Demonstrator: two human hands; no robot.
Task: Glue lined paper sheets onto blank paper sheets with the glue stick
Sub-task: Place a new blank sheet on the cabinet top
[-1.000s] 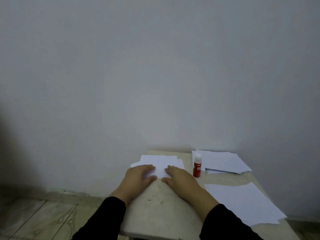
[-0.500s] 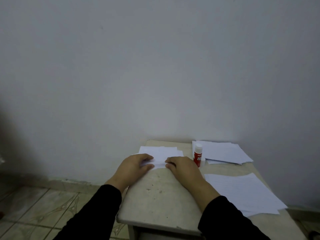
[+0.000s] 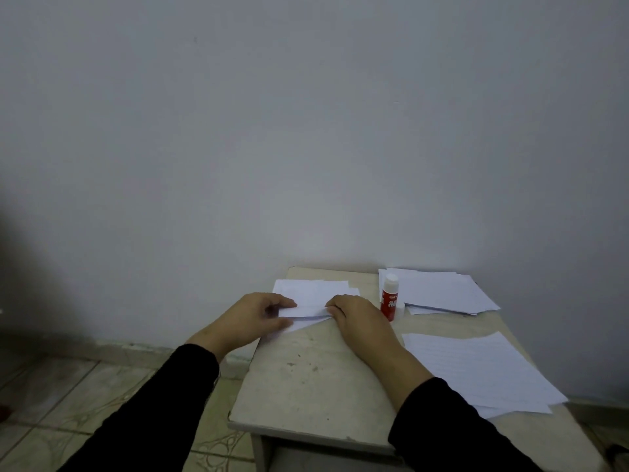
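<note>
A small stack of white paper sheets (image 3: 311,291) lies at the table's far left. My left hand (image 3: 252,318) pinches the near edge of the top sheet on its left side. My right hand (image 3: 357,318) pinches the same edge on its right side, and that near edge is lifted off the stack. The red glue stick (image 3: 389,301) with its white cap on stands upright just right of my right hand. Lined sheets (image 3: 476,366) lie at the near right. Another pile of white sheets (image 3: 442,291) sits at the far right.
The small beige table (image 3: 306,376) stands against a plain white wall (image 3: 306,131). Its left edge drops to a tiled floor (image 3: 85,403). My black sleeves cover both forearms near the front edge.
Both hands went from pressing flat on the stack to pinching and lifting the top sheet's near edge. The camera has tilted so the table sits lower and closer.
</note>
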